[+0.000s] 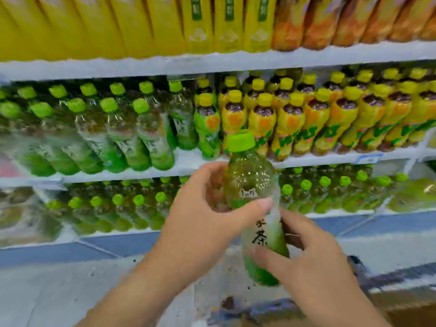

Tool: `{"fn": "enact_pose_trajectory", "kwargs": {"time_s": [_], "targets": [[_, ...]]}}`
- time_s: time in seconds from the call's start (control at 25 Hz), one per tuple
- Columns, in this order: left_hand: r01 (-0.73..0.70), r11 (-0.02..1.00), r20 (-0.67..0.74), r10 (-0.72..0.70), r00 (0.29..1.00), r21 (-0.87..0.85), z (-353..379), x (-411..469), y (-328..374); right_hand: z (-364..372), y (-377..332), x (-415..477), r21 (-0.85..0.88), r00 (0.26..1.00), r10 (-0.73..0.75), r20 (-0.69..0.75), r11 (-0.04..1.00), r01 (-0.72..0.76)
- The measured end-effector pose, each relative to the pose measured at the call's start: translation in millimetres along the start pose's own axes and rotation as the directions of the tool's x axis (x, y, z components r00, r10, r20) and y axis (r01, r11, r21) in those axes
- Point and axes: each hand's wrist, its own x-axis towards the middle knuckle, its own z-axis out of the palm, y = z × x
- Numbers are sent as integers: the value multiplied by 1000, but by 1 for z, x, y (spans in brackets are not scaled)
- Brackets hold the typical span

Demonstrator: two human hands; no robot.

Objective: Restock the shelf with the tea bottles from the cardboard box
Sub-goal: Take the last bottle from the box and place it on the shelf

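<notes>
1. fingers (212,173) of the left hand (203,208) are curled round the shoulder of a tea bottle (250,185), with the thumb (259,205) laid across its front just above the label
2. the right hand (316,263) grips the same bottle lower down, at the green part of the label; one digit lies over the front and another reaches round the right side
3. the bottle is held in the air near the middle shelf (318,159), touching no shelf, nearly upright with its top leaning a little to the left; its light green cap (241,140) is on
4. on the left of that shelf stand rows of green-capped tea bottles (141,138) of the same look; on the right stand yellow-capped bottles (330,119) in yellow and orange wraps
5. a bare white patch of shelf board shows at the front edge, just left of the held cap
6. the lower shelf (113,233) carries more green-capped bottles; the top shelf (141,64) carries yellow cartons (118,24) on the left and orange packs (354,20) on the right
7. a brown corner of the cardboard box (410,312) shows at the near right, beneath the right forearm; it is too blurred and cut off to tell what it holds
</notes>
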Motion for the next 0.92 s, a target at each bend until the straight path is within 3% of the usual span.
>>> {"fn": "enact_pose_trajectory", "kwargs": {"time_s": [0.16, 0.36, 0.56, 0.92], "targets": [[-127, 987, -9, 128, 992, 102, -71, 71, -18, 72, -18, 88, 71, 994, -82, -65, 994, 87], [-285, 911, -51, 314, 948, 298, -121, 137, -55, 133, -22, 173, 104, 986, -160, -49, 981, 164], [-262, 878, -129, 337, 933, 400, -137, 175, -89, 170, -12, 228, -105, 949, -265, -170, 963, 249], [-224, 827, -130, 334, 934, 517, -115, 181, -99, 195, 5, 249, -137, 912, -284, -296, 957, 254]]}}
